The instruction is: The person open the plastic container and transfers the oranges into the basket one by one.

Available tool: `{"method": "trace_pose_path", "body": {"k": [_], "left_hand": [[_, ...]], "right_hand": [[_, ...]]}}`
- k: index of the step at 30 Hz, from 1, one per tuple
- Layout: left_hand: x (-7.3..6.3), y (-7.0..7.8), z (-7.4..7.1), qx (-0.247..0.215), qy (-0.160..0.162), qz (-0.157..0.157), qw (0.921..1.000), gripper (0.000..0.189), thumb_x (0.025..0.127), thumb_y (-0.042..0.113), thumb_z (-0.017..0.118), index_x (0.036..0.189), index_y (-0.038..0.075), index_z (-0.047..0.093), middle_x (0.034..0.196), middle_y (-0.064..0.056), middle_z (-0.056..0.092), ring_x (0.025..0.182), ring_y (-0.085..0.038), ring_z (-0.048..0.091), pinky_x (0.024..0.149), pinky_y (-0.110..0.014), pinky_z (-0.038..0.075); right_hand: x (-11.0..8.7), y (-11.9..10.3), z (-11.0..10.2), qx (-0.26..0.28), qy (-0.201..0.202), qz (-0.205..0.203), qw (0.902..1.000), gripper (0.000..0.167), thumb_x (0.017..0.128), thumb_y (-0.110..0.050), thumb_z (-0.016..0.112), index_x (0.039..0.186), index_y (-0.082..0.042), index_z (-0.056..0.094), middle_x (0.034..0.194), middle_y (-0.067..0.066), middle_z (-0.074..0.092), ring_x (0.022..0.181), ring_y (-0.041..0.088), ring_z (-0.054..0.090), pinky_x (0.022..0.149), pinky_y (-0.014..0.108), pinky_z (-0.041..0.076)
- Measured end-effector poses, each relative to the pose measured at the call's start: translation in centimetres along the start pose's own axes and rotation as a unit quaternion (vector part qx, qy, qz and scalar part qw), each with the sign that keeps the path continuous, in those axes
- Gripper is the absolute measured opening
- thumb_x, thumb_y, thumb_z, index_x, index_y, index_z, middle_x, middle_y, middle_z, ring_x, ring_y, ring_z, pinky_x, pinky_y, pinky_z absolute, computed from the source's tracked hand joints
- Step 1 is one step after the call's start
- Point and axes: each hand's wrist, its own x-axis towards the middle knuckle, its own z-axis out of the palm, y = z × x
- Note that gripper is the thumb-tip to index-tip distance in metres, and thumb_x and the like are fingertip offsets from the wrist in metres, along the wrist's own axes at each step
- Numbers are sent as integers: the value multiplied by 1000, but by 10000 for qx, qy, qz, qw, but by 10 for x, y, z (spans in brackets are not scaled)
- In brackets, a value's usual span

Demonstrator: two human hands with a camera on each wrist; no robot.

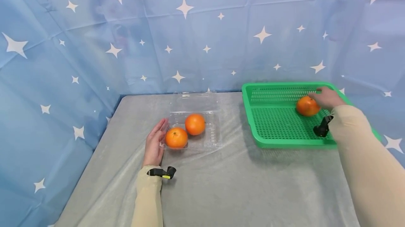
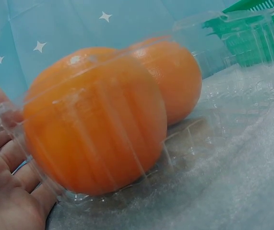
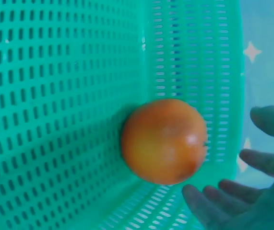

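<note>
Two oranges, a nearer one [image 1: 176,138] and a farther one [image 1: 195,124], sit side by side in the left part of a clear plastic clamshell box [image 1: 211,135], its lid [image 1: 194,102] folded back. My left hand [image 1: 154,144] rests along the box's left wall with its fingers extended, as the left wrist view also shows. Over the green basket [image 1: 257,142] at the right, my right hand [image 1: 327,97] reaches toward a third orange [image 1: 306,106]. In the right wrist view its spread fingers [image 3: 201,203] are beside that orange, with a gap between the thumb and the fruit.
A grey cloth covers the table [image 1: 240,188]. Behind it and along the left hangs a blue curtain [image 1: 202,44] with white stars. The basket's raised, slotted walls surround the third orange, and its back rim is close to the curtain.
</note>
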Motion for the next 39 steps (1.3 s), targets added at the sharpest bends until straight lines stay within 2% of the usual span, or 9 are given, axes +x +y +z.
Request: {"method": "trace_pose_path", "body": {"k": [7, 16, 21, 30, 39], "left_hand": [[-1, 0, 0, -12, 2, 16, 10000, 50, 87, -2, 35, 135, 10, 39, 133, 2, 45, 123, -9, 38, 105, -29, 22], [-1, 1, 1, 16, 12, 54, 10000, 50, 87, -2, 36, 135, 11, 40, 133, 3, 45, 122, -8, 39, 104, -27, 24], [-1, 1, 0, 31, -22, 70, 10000, 49, 88, -2, 35, 135, 10, 39, 134, 2, 44, 123, -9, 38, 105, -28, 22], [-3, 0, 0, -139, -40, 10, 9999, 49, 88, -3, 34, 135, 10, 41, 135, -1, 43, 125, -12, 36, 105, -30, 21], [0, -1, 1, -328, -1, 102, 9994, 48, 87, -5, 34, 133, 8, 42, 133, -3, 45, 123, -13, 38, 104, -28, 23]], "right_hand": [[5, -24, -6, -255, 106, -300, 9992, 89, 85, -61, 27, 135, 12, 17, 128, 39, 23, 110, 55, 28, 84, 64, 29], [5, -66, -4, 98, 350, -887, 9954, 75, 88, -55, 31, 137, 2, 27, 135, 32, 24, 116, 51, 27, 88, 63, 25], [2, -85, -3, 302, 485, -1109, 9922, 73, 88, -55, 32, 137, -2, 30, 136, 28, 28, 118, 47, 30, 88, 62, 27], [-4, -112, 4, 440, 642, -1488, 9858, 63, 90, -48, 37, 134, -5, 37, 134, 24, 36, 116, 42, 38, 88, 58, 32], [-13, -127, 14, 185, 756, -1769, 9812, 56, 91, -44, 40, 131, -5, 41, 132, 23, 38, 116, 41, 38, 90, 59, 29]]}}
